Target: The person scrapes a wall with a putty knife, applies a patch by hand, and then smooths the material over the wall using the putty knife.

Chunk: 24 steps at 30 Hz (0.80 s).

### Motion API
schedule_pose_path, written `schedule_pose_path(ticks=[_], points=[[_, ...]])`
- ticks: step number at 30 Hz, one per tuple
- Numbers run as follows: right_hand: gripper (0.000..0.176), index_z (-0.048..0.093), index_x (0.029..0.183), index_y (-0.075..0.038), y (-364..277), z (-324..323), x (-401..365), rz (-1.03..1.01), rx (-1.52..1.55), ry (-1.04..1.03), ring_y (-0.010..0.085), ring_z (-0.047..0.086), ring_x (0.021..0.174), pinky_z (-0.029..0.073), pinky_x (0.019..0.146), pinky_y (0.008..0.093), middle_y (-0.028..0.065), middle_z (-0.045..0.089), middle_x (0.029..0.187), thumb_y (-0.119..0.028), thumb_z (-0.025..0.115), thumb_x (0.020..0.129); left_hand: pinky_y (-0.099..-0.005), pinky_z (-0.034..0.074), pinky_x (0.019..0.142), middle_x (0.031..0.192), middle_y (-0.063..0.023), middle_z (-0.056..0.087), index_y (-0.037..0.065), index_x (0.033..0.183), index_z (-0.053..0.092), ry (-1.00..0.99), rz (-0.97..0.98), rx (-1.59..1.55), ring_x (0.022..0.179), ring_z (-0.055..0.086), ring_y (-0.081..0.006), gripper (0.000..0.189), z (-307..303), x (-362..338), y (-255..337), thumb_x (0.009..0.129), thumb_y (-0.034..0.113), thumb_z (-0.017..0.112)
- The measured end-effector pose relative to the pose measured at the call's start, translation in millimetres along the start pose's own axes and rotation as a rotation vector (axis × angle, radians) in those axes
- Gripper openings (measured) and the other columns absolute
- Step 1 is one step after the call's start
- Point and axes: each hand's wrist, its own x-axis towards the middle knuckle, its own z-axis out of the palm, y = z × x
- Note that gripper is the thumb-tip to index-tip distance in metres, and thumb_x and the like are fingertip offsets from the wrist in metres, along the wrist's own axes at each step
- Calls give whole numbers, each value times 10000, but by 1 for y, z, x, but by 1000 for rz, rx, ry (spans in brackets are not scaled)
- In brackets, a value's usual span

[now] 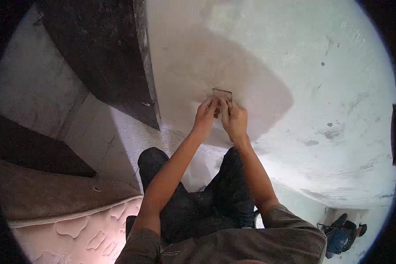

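Observation:
Both hands are together near the middle of the head view, in front of a pale, patchy wall [180,57]. Between them is a small flat piece with a dark edge [223,93], perhaps a sanding sheet or scraper; its exact kind I cannot make out. My left hand [205,118] has its fingers bent against the lower left of the piece. My right hand [236,121] grips its lower right side, thumb upward. The fingertips of the two hands nearly meet. A shadow of my arms and head falls on the wall around them.
A dark panel [105,53] stands along the wall's left edge. At the lower left lie a brown padded edge [61,191] and a patterned mattress [75,235]. Another person [344,233] in a dark cap is at the lower right. My bent knees are below my hands.

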Motion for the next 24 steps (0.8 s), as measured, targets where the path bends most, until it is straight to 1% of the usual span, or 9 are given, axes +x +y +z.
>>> schedule_pose_path(ticks=[2,4,9,11,12,14,15,17,24], points=[[166,646,995,-62,-2,0,0,5,-35,9,350,592,516,475,475,421,166,608,630,-163,572,888,-253,436,681,905,-32,604,42,1053,591,-14,-2,-24,764,541,-108,309,-1,4,-2,988,318,469],[163,650,982,-62,2,7,-5,23,-34,12,350,594,516,477,481,424,165,611,634,-172,568,893,-247,398,646,851,20,570,79,1038,605,-6,15,-48,735,468,-67,347,-3,6,-6,957,405,520],[158,652,947,-55,-10,7,0,92,36,31,360,596,524,481,499,438,171,611,638,-178,566,899,-244,398,642,838,27,575,86,1038,603,31,3,-141,731,475,-62,317,0,0,-3,968,380,508],[167,643,943,-34,-21,-6,14,244,300,-56,369,592,528,479,501,433,180,611,641,-170,552,908,-245,401,645,842,26,576,86,1040,602,38,-24,-171,735,479,-61,317,0,0,-5,969,380,507],[167,643,943,-34,-17,-5,10,246,298,-45,369,592,528,479,501,433,180,611,641,-170,552,908,-241,398,640,838,24,575,84,1041,601,76,-25,-160,732,480,-61,315,1,-2,-6,970,376,506],[168,634,938,-14,-5,6,1,-6,193,45,374,591,534,476,505,425,191,608,646,-151,540,914,-237,396,636,834,22,574,82,1042,600,104,-2,-139,729,482,-61,314,0,-1,-2,971,372,504],[168,634,938,-14,-5,6,-1,-18,195,49,374,591,534,476,505,425,191,608,646,-151,540,914,-231,391,629,828,23,572,82,1038,600,72,5,-114,721,479,-60,301,1,-4,-3,975,358,499],[155,632,946,-11,-4,5,-14,135,104,-17,368,594,536,470,503,413,197,603,651,-128,535,914,-226,387,622,821,23,569,82,1033,601,49,1,-95,712,476,-59,288,2,-7,-8,978,344,495],[155,636,964,-19,-6,4,-8,180,172,-5,357,597,529,463,484,406,196,607,648,-134,556,900,-222,382,614,805,30,560,84,1008,601,47,13,-107,703,473,-59,284,8,-4,3,974,347,500]])
